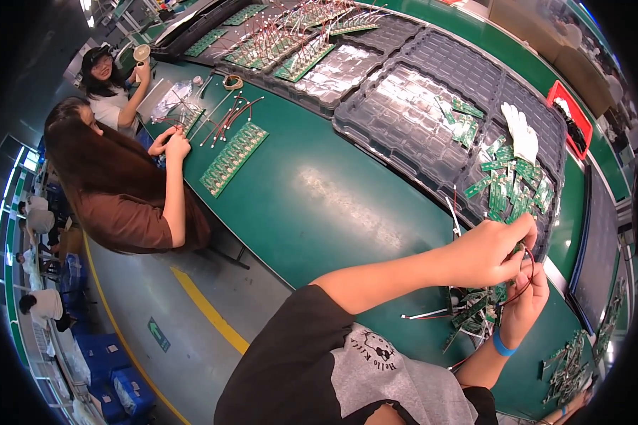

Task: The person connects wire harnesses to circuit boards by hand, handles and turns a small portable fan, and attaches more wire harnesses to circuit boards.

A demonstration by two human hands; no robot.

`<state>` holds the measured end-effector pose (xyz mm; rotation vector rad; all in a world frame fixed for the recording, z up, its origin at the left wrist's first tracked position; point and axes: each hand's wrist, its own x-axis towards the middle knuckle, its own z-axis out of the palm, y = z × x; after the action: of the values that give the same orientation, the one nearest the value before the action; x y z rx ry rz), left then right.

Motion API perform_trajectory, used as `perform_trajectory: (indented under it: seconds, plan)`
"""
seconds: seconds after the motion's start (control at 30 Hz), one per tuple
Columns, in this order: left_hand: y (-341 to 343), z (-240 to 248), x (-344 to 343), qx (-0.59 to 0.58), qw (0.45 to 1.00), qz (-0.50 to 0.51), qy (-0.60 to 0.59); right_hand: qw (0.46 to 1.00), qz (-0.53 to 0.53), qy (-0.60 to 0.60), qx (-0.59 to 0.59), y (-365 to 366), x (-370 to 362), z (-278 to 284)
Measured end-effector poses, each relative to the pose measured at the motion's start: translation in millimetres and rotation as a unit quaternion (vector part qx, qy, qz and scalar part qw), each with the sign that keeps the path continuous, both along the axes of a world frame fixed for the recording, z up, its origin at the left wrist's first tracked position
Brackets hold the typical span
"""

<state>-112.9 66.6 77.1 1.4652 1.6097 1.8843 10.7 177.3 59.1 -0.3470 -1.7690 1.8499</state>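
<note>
My left hand (490, 248) reaches across from the left, its fingers pinched together against those of my right hand (528, 294). Between the fingertips shows a sliver of a small green circuit board (520, 248), mostly hidden. A red and black wire (531, 273) loops from there down over my right hand, which is closed and has a blue band at its wrist. Right beneath my hands lies a heap of small circuit boards with wires (475, 312). Just beyond them, loose green circuit boards (507, 180) are piled in a black tray (404, 152).
A white glove (521, 134) lies on the pile; a red bin (571, 117) stands behind. To the left, a co-worker (120, 177) handles wires near a board panel (234, 157) on the green table (319, 212). Further boards (567, 365) and another person's hand are at lower right.
</note>
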Motion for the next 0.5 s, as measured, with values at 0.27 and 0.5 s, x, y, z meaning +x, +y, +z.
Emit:
perform_trajectory:
  seconds: [0.27, 0.5]
  plan:
    - [-3.8, 3.4, 0.6, 0.001, 1.000, -0.006, -0.006, 1.000, 0.001, 0.001, 0.017, -2.3, 0.1, 0.0]
    - [-1.1, 1.0, -1.0, 0.016, 1.000, 0.004, 0.007, 1.000, -0.007, -0.005, 0.019, -0.5, -0.8, -1.8]
